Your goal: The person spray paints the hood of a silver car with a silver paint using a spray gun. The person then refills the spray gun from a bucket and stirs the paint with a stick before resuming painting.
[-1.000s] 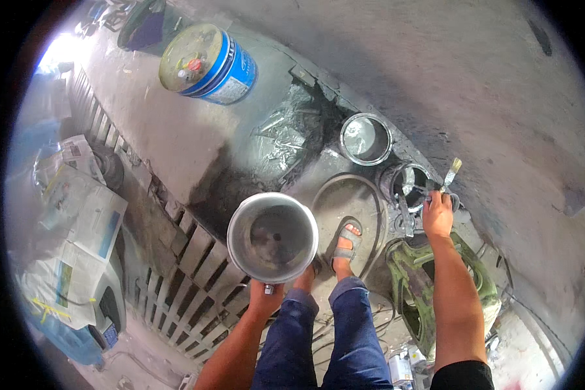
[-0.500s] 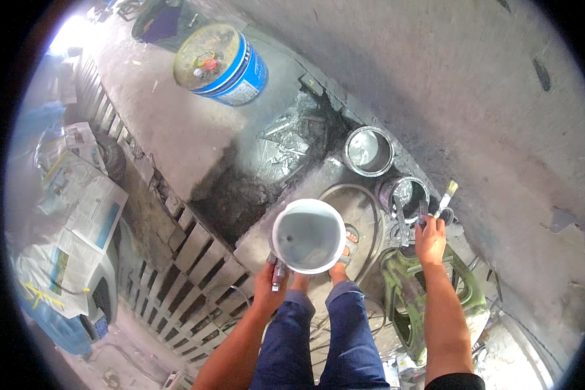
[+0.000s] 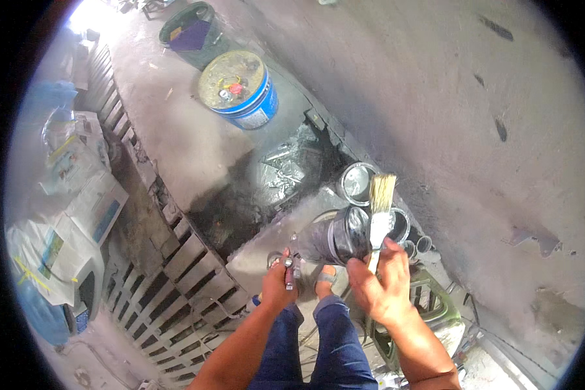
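My left hand (image 3: 279,283) is closed around a metal spray gun (image 3: 290,268) in front of my legs. A dark, glossy cylindrical cup (image 3: 335,237) lies tilted between my hands, its near end beside the gun; the join is unclear. My right hand (image 3: 387,279) pinches the white handle of a paintbrush (image 3: 381,201), pale bristles pointing up and away from me. The brush stands close to the cup's dark end, and my right fingers are at its edge. Whether they touch it, I cannot tell. Behind the brush are two open paint cans (image 3: 356,184) on the floor.
A green metal frame (image 3: 429,305) stands below my right forearm. Ahead is a blue bucket (image 3: 257,107) with small items on its lid, and a dark bin (image 3: 205,42) beyond. Slatted floor grating (image 3: 192,276) runs along my left, near plastic-and-paper-covered bodywork (image 3: 65,214). A wall (image 3: 461,130) rises on the right.
My right hand has come from the cans toward the middle with the paintbrush. The pale cup mouth seen above my left hand is gone from view; a tilted dark cup shows there.
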Demonstrator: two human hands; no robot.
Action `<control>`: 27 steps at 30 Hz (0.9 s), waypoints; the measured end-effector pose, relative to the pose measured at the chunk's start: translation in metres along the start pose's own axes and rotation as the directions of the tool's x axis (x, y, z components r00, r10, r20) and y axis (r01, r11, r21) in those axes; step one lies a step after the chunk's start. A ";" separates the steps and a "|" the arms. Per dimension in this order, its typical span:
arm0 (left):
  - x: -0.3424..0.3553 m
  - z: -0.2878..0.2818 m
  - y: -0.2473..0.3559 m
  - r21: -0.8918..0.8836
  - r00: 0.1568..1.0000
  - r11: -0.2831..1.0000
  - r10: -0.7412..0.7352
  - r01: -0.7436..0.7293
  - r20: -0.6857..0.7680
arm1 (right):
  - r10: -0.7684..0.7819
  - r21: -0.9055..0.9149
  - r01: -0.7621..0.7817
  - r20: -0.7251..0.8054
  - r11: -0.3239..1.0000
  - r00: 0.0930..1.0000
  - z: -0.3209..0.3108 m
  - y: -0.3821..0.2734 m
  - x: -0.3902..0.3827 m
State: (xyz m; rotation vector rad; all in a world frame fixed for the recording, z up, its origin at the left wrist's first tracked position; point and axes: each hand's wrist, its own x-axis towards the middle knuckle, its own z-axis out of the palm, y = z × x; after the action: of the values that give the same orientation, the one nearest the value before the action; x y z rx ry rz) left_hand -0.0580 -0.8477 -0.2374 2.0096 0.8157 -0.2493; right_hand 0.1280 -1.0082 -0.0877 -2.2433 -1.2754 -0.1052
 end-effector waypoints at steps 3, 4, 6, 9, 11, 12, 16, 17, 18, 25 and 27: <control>-0.004 -0.013 0.004 0.104 1.000 0.995 -0.003 0.003 -0.003 | -0.007 -0.034 0.009 0.041 0.999 0.999 -0.005 -0.020 0.012; -0.006 -0.018 0.007 0.087 1.000 0.996 -0.001 0.002 -0.002 | 0.000 0.000 0.000 0.046 1.000 0.999 -0.005 -0.024 0.016; -0.011 -0.030 0.013 0.051 1.000 0.999 0.001 -0.001 -0.002 | 0.013 0.067 -0.016 0.059 0.998 0.998 -0.007 -0.033 0.025; -0.014 -0.042 0.016 -0.031 0.999 0.999 0.016 -0.018 -0.048 | 0.074 0.144 -0.080 0.046 0.986 0.996 -0.014 -0.043 0.042; -0.020 -0.054 0.019 -0.030 0.997 0.999 0.029 -0.031 -0.065 | 0.084 0.227 -0.096 0.063 0.969 0.995 -0.022 -0.043 0.053; -0.023 -0.060 0.021 -0.029 0.997 0.999 0.036 -0.038 -0.073 | 0.130 0.257 -0.144 0.071 0.956 0.989 -0.026 -0.048 0.062; -0.029 -0.072 0.015 -0.006 0.984 0.987 0.160 -0.161 -0.082 | 0.160 0.267 -0.186 0.118 0.946 0.980 -0.030 -0.057 0.088; -0.030 -0.075 0.015 -0.006 0.979 0.983 0.183 -0.184 -0.086 | 0.144 0.254 -0.173 0.129 0.952 0.981 -0.031 -0.060 0.094; -0.032 -0.080 0.017 -0.007 0.975 0.978 0.206 -0.208 -0.088 | 0.166 0.288 -0.209 0.166 0.935 0.972 -0.029 -0.060 0.094; -0.035 -0.113 0.015 -0.053 0.985 0.991 0.130 -0.124 0.115 | -0.144 0.373 0.013 0.323 0.928 0.935 -0.032 -0.064 0.105; -0.037 -0.126 0.016 -0.046 0.977 0.994 0.106 -0.099 0.184 | -0.150 0.368 0.022 0.323 0.930 0.935 -0.027 -0.063 0.101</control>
State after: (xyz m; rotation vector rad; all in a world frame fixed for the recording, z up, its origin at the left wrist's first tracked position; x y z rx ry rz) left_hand -0.0936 -0.7666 -0.1393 1.9536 0.5934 -0.3543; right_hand 0.1377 -0.9185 -0.0052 -1.9386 -1.4393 0.4769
